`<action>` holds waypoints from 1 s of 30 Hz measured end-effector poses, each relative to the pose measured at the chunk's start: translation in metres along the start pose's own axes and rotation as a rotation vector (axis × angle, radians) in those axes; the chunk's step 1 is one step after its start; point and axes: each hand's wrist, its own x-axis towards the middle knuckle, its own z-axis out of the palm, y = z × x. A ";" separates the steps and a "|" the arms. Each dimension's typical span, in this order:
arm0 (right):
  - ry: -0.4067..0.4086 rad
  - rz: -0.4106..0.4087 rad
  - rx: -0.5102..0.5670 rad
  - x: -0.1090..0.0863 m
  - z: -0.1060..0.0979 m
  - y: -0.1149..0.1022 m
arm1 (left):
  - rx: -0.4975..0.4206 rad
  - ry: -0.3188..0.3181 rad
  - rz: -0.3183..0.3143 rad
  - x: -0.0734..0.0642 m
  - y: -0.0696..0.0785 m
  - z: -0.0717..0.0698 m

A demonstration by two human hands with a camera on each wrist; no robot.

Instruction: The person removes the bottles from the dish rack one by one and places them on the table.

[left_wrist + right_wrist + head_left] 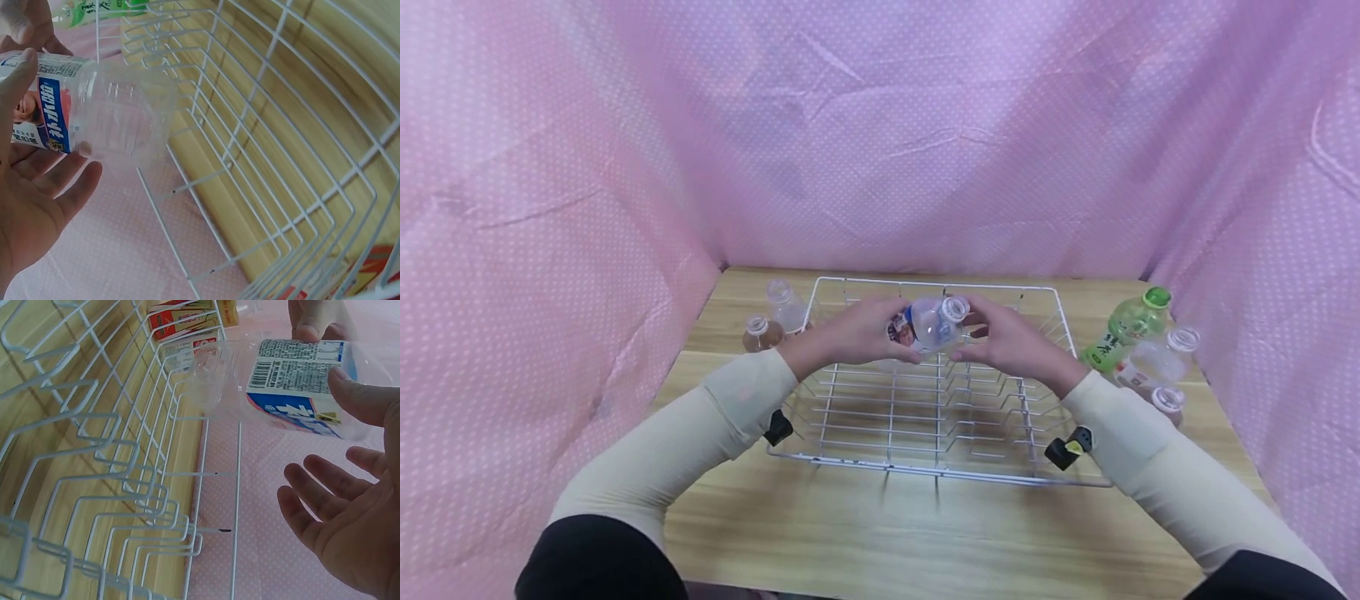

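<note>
A clear plastic bottle (936, 323) without a cap, its label blue and white, is held tilted over the white wire rack (936, 473). My left hand (867, 332) grips it around the label, thumb on one side and fingers on the other. On its other side is my right hand (1017, 343), close to the bottle's neck. In the right wrist view, the right thumb (361, 397) lies at the label while the other fingers (325, 494) are spread apart from the bottle. The bottle's base points toward the rack in the left wrist view.
Left of the rack stand a clear bottle (787, 308) and a brownish one (763, 335). On the right are a green bottle (1131, 327) with a green cap, a clear bottle (1159, 360) and another uncapped bottle (1168, 402). Pink dotted cloth (925, 167) surrounds the wooden table (880, 533).
</note>
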 end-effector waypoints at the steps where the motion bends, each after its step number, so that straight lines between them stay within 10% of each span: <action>1: 0.000 0.003 0.005 0.001 0.000 -0.001 | -0.027 -0.005 -0.004 0.000 0.000 0.001; 14: 0.013 -0.003 0.113 0.000 0.004 -0.005 | -0.302 -0.057 0.006 -0.005 0.001 0.006; 30: 0.227 0.008 0.150 -0.037 -0.059 0.001 | -0.218 -0.094 0.011 -0.012 0.000 0.009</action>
